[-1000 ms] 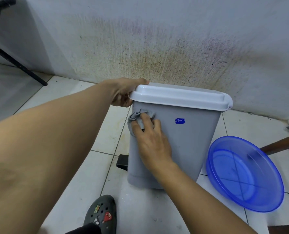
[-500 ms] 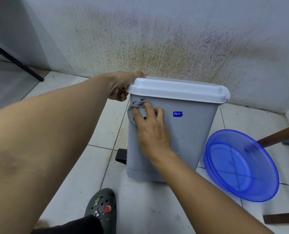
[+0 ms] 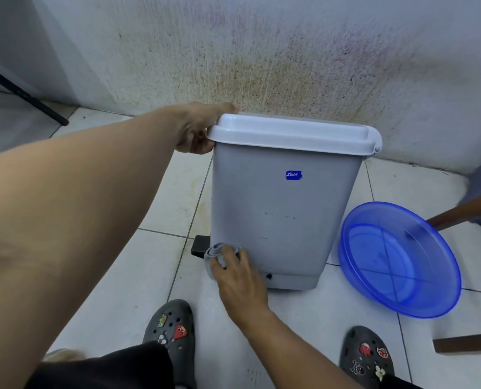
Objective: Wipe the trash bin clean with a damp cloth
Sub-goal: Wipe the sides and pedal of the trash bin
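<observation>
1. Bin [image 3: 275, 220]: upright on the tiles [image 3: 155, 197], close in front of the stained wall [image 3: 261, 66], white lid [image 3: 292, 133] shut, black pedal [image 3: 198, 247] poking out low on the left.
2. Cloth [image 3: 219, 252]: small grey wad, squashed against the bin's lower left corner, right next to the pedal.
3. Right hand [image 3: 240, 279]: fingers curled over the cloth, pinning it to the front face. Looks like mid-wipe, down near the bottom edge.
4. Left hand [image 3: 195, 130]: clamped round the lid's left corner, thumb on top, bracing the whole thing.
5. Tips for this bit: flatten the wad out for more contact, run overlapping strokes across the front, then go over the little brown specks [image 3: 270, 213] mid-panel again. Plainly not clean there yet.
6. Press hard only with that left-hand brace on. Light plastic on slick tile, so probably keen to skid or tip back.
7. Easy round the blue sticker [image 3: 293, 175], likely to lift at the edges with scrubbing.
8. Blue basin [image 3: 396, 259]: on the floor just right of the bin, handy for a rinse. Can't tell how much water in it, or whether touching the bin.
9. Further out: clogs [image 3: 171, 327] at the bottom, wooden leg [image 3: 458, 214] off right.
</observation>
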`<move>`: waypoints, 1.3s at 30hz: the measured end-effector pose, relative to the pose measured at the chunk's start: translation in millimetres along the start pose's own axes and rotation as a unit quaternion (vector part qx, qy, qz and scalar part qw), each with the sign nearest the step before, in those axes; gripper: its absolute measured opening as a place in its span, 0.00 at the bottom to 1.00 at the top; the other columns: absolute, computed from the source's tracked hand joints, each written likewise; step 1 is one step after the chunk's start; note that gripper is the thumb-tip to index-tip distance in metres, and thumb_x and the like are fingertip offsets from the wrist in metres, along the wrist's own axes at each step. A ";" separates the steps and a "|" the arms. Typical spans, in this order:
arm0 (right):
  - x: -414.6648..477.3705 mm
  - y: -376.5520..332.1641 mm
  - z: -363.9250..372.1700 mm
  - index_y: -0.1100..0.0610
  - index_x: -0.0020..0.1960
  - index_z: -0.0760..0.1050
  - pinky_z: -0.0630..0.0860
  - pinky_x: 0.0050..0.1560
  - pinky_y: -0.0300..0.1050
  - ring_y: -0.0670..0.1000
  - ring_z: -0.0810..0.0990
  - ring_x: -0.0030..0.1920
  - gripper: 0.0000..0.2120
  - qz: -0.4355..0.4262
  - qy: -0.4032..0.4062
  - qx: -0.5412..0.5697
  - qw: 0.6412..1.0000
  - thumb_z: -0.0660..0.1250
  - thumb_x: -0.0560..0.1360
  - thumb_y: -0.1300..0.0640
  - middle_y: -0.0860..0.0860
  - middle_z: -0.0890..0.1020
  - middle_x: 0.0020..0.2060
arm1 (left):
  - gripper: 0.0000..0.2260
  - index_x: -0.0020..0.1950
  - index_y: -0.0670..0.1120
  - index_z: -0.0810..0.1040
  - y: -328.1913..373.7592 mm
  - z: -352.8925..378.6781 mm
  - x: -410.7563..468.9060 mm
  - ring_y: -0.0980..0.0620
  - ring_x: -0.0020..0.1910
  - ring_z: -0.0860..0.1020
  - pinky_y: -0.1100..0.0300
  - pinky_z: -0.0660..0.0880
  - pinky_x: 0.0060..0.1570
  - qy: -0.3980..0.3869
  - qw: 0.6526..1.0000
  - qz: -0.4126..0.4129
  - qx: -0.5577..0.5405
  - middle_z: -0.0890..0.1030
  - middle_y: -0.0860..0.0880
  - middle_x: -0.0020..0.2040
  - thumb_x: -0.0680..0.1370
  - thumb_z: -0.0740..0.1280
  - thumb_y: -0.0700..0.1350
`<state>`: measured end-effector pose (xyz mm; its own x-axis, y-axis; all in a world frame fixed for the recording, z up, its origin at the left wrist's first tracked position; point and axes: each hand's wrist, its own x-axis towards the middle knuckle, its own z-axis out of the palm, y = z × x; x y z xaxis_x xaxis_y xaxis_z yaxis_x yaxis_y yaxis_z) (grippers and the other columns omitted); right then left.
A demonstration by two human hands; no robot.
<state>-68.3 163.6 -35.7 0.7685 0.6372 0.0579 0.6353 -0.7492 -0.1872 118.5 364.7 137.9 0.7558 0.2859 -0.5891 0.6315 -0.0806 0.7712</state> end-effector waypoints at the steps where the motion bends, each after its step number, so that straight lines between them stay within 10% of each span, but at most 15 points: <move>1: -4.1 0.6 5.3 0.54 0.54 0.82 0.79 0.31 0.43 0.57 0.79 0.43 0.28 0.003 -0.010 0.001 1.000 0.81 0.55 0.65 0.56 0.79 0.52 | 0.19 0.42 0.50 0.76 -0.2 -0.6 0.3 0.54 0.27 0.69 0.65 0.71 0.35 0.001 1.000 -0.004 -0.002 0.73 0.52 0.28 0.68 0.76 0.63; 23: -83.4 114.2 26.8 0.52 0.61 0.76 0.80 0.35 0.47 0.55 0.73 0.56 0.30 0.266 -0.021 0.084 0.960 0.76 0.61 0.68 0.51 0.73 0.60 | 0.21 0.47 0.52 0.76 -1.7 -2.1 2.5 0.54 0.32 0.70 0.66 0.70 0.32 -0.006 1.000 0.006 -0.029 0.75 0.52 0.36 0.63 0.77 0.62; 39: -100.1 130.7 30.2 0.49 0.64 0.74 0.79 0.43 0.44 0.51 0.68 0.62 0.34 0.272 0.007 0.127 0.954 0.67 0.64 0.75 0.45 0.66 0.66 | 0.19 0.51 0.52 0.77 -5.0 -5.8 7.8 0.54 0.35 0.69 0.65 0.69 0.25 -0.022 1.000 0.013 -0.008 0.73 0.52 0.39 0.69 0.75 0.62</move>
<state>-64.5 7.4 -95.5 0.9815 0.1618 -0.1019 0.1043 -0.8996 -0.4242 120.3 373.0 130.9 0.7794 0.2406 -0.5785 0.6088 -0.0724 0.7900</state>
